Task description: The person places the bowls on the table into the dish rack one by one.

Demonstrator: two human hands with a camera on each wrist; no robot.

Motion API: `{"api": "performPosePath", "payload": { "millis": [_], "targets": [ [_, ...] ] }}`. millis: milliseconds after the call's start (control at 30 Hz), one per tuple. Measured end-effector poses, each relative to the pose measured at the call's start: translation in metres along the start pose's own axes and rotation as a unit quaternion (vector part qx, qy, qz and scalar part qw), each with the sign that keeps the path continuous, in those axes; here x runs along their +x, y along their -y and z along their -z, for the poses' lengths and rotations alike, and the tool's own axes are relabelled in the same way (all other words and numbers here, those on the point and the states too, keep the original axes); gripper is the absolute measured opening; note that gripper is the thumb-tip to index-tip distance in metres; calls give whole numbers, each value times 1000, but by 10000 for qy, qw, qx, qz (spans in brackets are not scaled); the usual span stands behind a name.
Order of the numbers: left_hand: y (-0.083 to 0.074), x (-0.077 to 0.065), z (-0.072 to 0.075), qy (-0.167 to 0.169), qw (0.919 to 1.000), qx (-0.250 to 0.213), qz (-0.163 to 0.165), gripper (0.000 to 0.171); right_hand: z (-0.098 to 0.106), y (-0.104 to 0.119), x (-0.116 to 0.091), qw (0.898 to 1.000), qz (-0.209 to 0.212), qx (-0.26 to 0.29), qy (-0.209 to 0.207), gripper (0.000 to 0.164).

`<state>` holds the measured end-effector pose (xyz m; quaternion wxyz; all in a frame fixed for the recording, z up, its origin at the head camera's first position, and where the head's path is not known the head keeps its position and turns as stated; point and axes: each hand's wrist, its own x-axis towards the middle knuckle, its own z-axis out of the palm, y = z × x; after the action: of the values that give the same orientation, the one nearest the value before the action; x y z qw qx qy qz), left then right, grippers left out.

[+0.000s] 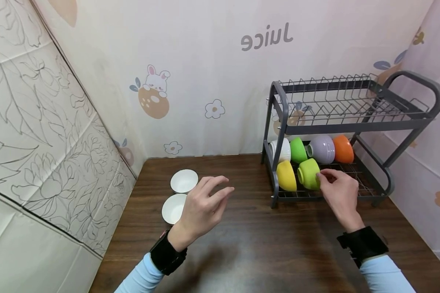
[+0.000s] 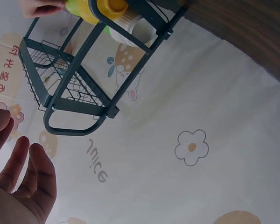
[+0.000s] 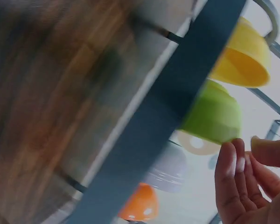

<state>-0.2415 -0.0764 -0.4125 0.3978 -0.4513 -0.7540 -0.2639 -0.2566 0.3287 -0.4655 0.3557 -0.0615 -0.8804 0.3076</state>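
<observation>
My right hand [image 1: 340,193] pinches the rim of a lime green bowl [image 1: 309,174], tipped on its side at the front of the rack's lower shelf. In the right wrist view, the fingertips are right at the edge of this bowl [image 3: 214,114]. Left of it in the head view leans a yellow bowl [image 1: 286,176]. My left hand [image 1: 204,201] hovers over the table with nothing in it, fingers loosely bent and thumb apart. Close to that hand, two white bowls [image 1: 184,181] stand on the table, the nearer one partly behind the hand.
The grey two-tier dish rack [image 1: 355,128] stands at the back right, its wire upper tier above the bowls. Along the back of its lower shelf lean a white bowl [image 1: 284,149], a green bowl [image 1: 298,150], a purple bowl [image 1: 322,149] and an orange bowl [image 1: 343,149].
</observation>
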Motion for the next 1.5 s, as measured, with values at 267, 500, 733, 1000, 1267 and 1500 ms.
{"api": "performPosePath", "payload": {
  "millis": [267,500,733,1000,1267,1500],
  "targets": [
    [0,-10,-5,193,9995,74,249,12,22,38,20,9919,695,739,-768,16],
    [1,-32,-14,601,9964,139,588,7,33,69,15,9855,1048,997,-890,16],
    [6,-67,-12,949,9752,919,1776,10,31,85,-3,9787,1393,1286,-790,18],
    [15,-112,3,1620,9193,1914,3031,30,23,89,-27,9738,1759,1434,-148,23],
    [27,-145,7,1804,9226,1910,2825,22,13,93,-47,9713,1725,1633,159,24],
    [35,-156,9,1593,9362,1845,2531,19,5,91,-56,9734,1551,1668,253,22]
  ]
}}
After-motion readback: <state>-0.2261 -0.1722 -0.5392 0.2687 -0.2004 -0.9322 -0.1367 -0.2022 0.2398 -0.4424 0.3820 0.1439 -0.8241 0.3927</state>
